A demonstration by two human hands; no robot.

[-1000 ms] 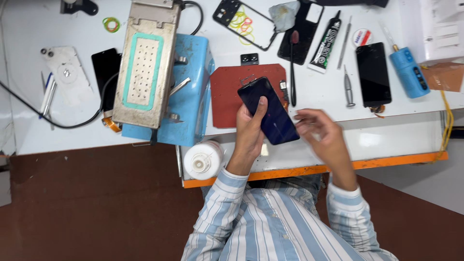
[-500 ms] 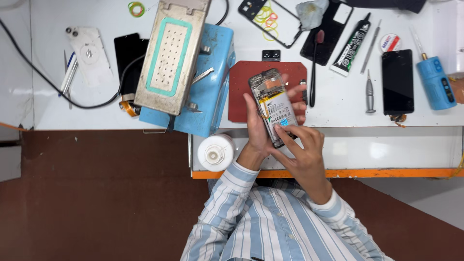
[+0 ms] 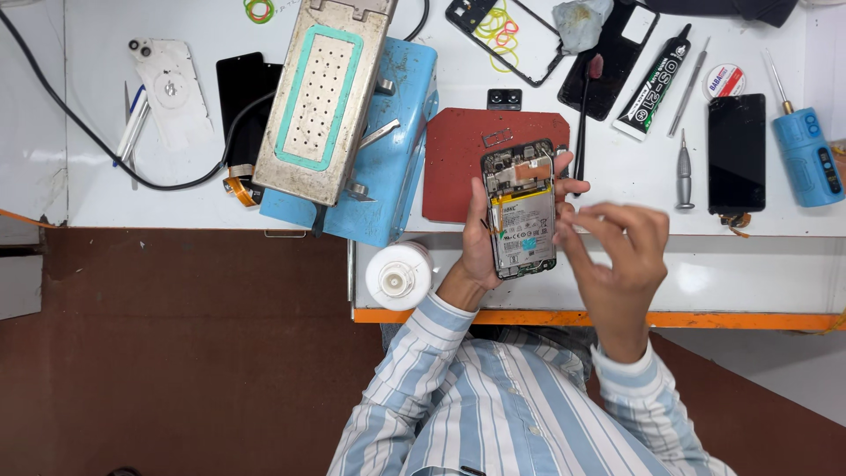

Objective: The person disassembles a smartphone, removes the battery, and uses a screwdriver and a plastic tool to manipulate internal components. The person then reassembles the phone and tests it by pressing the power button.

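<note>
— What's the setting?
— A white workbench point(image 3: 115, 189) fills the top of the frame, brown floor at lower left.

— Where's the phone?
— The opened phone point(image 3: 522, 210) sits at centre frame, back cover off, battery and circuit board showing, over the bench's front edge and just below the red mat point(image 3: 458, 167).

— And the hands?
— The left hand point(image 3: 483, 240) wraps it from behind, fingers curled around both edges. The right hand point(image 3: 617, 256) hovers just right of it, fingers loosely bent and blurred; I cannot tell whether it pinches anything.

— Nearby?
— A blue machine with a metal plate point(image 3: 339, 115) at upper left, a white bottle point(image 3: 398, 275) beside the left wrist.
</note>
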